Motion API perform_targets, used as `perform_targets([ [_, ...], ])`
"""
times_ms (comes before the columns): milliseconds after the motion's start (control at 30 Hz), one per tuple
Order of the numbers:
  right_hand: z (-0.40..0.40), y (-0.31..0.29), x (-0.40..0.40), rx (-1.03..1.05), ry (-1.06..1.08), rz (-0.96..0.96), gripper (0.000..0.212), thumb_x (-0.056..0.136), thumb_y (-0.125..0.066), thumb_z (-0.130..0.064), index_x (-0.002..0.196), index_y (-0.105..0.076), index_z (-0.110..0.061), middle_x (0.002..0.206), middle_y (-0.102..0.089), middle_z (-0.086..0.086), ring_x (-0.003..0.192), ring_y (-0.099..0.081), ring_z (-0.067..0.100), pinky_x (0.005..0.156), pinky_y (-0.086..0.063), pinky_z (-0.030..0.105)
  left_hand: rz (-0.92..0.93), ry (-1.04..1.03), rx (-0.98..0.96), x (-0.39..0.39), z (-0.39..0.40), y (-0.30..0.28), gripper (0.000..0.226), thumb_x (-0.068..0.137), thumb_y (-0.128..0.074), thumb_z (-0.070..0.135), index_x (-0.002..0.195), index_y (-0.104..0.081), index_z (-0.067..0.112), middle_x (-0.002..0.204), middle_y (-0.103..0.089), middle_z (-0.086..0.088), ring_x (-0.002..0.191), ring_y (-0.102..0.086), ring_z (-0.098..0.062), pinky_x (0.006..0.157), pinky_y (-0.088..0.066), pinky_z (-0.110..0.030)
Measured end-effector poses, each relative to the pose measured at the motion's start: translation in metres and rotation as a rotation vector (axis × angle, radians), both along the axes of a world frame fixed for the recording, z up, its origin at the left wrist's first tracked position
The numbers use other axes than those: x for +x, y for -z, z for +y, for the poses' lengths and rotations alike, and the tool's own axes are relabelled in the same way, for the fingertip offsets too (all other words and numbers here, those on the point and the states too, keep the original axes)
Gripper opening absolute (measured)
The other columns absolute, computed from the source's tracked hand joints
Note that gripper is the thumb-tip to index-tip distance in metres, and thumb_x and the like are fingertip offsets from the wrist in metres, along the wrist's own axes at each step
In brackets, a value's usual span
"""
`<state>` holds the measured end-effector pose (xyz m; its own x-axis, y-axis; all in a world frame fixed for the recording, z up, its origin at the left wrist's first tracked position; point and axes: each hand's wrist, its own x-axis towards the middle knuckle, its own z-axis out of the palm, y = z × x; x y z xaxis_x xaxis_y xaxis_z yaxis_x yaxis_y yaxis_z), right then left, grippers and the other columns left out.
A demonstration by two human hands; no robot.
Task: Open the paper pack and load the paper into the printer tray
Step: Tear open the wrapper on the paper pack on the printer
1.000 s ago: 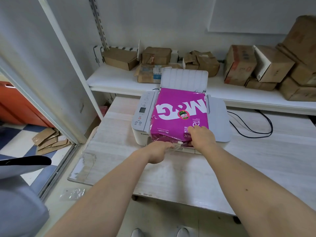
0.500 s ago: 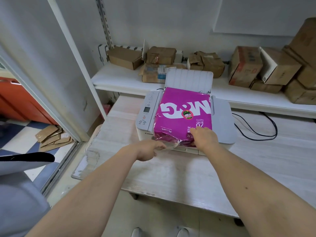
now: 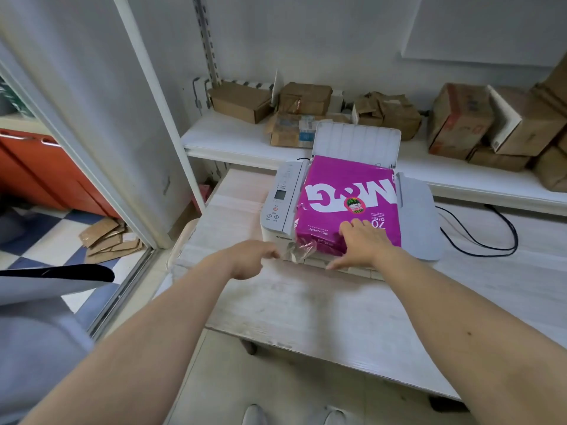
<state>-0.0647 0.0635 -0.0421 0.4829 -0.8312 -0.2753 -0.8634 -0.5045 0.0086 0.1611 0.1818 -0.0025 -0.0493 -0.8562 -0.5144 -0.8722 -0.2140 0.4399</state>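
Note:
A magenta paper pack (image 3: 346, 191) with large white letters lies flat on top of a white printer (image 3: 277, 207) whose rear paper tray (image 3: 357, 142) stands raised behind it. My right hand (image 3: 360, 243) lies flat on the pack's near edge, fingers spread. My left hand (image 3: 250, 260) is at the pack's near left corner and pinches a torn strip of clear wrapper (image 3: 299, 250), pulled away to the left.
The printer sits on a pale wooden table (image 3: 306, 302); a black cable (image 3: 478, 237) loops to its right. Several cardboard boxes (image 3: 460, 118) line the white shelf (image 3: 233, 139) behind. A white door frame (image 3: 132, 148) stands to the left.
My left hand has drawn back leftward from the pack's corner, stretching the clear wrapper strip out. My right hand's fingers have spread flatter on the pack.

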Motion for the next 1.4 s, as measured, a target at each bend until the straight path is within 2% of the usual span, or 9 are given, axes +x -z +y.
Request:
perform_targets([
  [200, 0.000, 0.010, 0.037, -0.065, -0.001, -0.134, 0.055, 0.079, -0.064, -0.056, 0.110, -0.050, -0.012, 0.108, -0.058, 0.007, 0.100, -0.054, 0.025, 0.082, -0.052, 0.041, 0.302, -0.257, 0.026, 0.022, 0.007, 0.011, 0.049, 0.085, -0.040, -0.013, 0.107, -0.063, 0.025, 0.134, -0.055, -0.005, 0.118, -0.059, -0.023, 0.068, -0.047, -0.028],
  [267, -0.001, 0.011, 0.039, -0.055, 0.009, -0.132, 0.048, 0.083, -0.063, -0.050, 0.109, -0.050, -0.012, 0.107, -0.060, 0.007, 0.100, -0.054, 0.026, 0.081, -0.050, 0.040, 0.481, -0.387, 0.048, 0.034, 0.011, 0.018, 0.042, 0.086, -0.048, -0.010, 0.091, -0.067, 0.027, 0.128, -0.058, -0.005, 0.115, -0.061, -0.021, 0.078, -0.047, -0.028],
  [433, -0.003, 0.012, 0.038, -0.054, -0.012, -0.121, 0.046, 0.083, -0.064, -0.048, 0.109, -0.051, -0.011, 0.106, -0.061, 0.006, 0.102, -0.052, 0.025, 0.081, -0.048, 0.039, 0.791, -0.559, 0.170, 0.064, 0.032, 0.034, 0.039, 0.082, -0.069, -0.001, 0.110, -0.054, 0.022, 0.122, -0.064, -0.009, 0.103, -0.064, -0.020, 0.071, -0.051, -0.024],
  [633, -0.005, 0.013, 0.035, -0.053, -0.044, -0.118, 0.044, 0.082, -0.065, -0.046, 0.106, -0.051, -0.012, 0.104, -0.060, 0.005, 0.100, -0.050, 0.024, 0.081, -0.049, 0.038, 0.290, -0.659, 0.156, 0.102, 0.049, 0.056, 0.032, 0.093, -0.055, 0.035, 0.106, -0.068, 0.009, 0.095, -0.071, -0.007, 0.084, -0.066, -0.020, 0.070, -0.049, -0.028],
  [767, -0.007, 0.015, 0.034, -0.054, -0.053, -0.116, 0.044, 0.082, -0.066, -0.047, 0.106, -0.050, -0.013, 0.103, -0.060, 0.004, 0.094, -0.047, 0.021, 0.079, -0.047, 0.036, -0.330, -0.535, -0.225, 0.075, 0.010, 0.049, 0.034, 0.099, -0.031, 0.012, 0.109, -0.062, 0.002, 0.109, -0.066, -0.013, 0.101, -0.063, -0.033, 0.083, -0.051, -0.040],
  [900, -0.007, 0.015, 0.032, -0.056, -0.060, -0.136, 0.044, 0.081, -0.066, -0.047, 0.104, -0.051, -0.012, 0.101, -0.059, 0.004, 0.093, -0.047, 0.022, 0.077, -0.046, 0.036, -0.105, -0.403, -0.600, 0.002, -0.034, 0.030, 0.043, 0.091, -0.043, 0.043, 0.110, -0.064, 0.011, 0.108, -0.067, -0.008, 0.103, -0.059, -0.027, 0.090, -0.046, -0.038],
  [1033, -0.009, 0.021, 0.032, -0.102, -0.069, -0.142, 0.035, 0.084, -0.068, -0.036, 0.104, -0.051, -0.014, 0.103, -0.060, 0.003, 0.096, -0.050, 0.024, 0.073, -0.046, 0.037, -0.125, -0.202, -0.444, -0.044, -0.058, 0.048, 0.075, 0.069, -0.060, 0.070, 0.120, -0.051, 0.016, 0.119, -0.060, 0.001, 0.119, -0.051, -0.018, 0.103, -0.035, -0.040],
  [1200, -0.011, 0.024, 0.030, -0.095, -0.071, -0.158, 0.034, 0.084, -0.066, -0.036, 0.105, -0.050, -0.015, 0.102, -0.059, 0.003, 0.096, -0.051, 0.024, 0.075, -0.047, 0.037, 0.193, -0.404, -0.254, -0.041, -0.075, 0.073, 0.081, 0.055, -0.083, 0.048, 0.116, -0.037, 0.018, 0.115, -0.066, 0.003, 0.110, -0.060, -0.021, 0.101, -0.041, -0.046],
  [1400, -0.012, 0.025, 0.030, -0.089, -0.071, -0.179, 0.034, 0.084, -0.065, -0.039, 0.104, -0.050, -0.015, 0.102, -0.059, 0.004, 0.093, -0.049, 0.022, 0.073, -0.045, 0.035, 0.206, -0.450, -0.278, -0.043, -0.078, 0.076, 0.068, 0.058, -0.085, 0.040, 0.097, -0.034, 0.017, 0.086, -0.059, 0.002, 0.091, -0.064, -0.026, 0.077, -0.050, -0.037],
])
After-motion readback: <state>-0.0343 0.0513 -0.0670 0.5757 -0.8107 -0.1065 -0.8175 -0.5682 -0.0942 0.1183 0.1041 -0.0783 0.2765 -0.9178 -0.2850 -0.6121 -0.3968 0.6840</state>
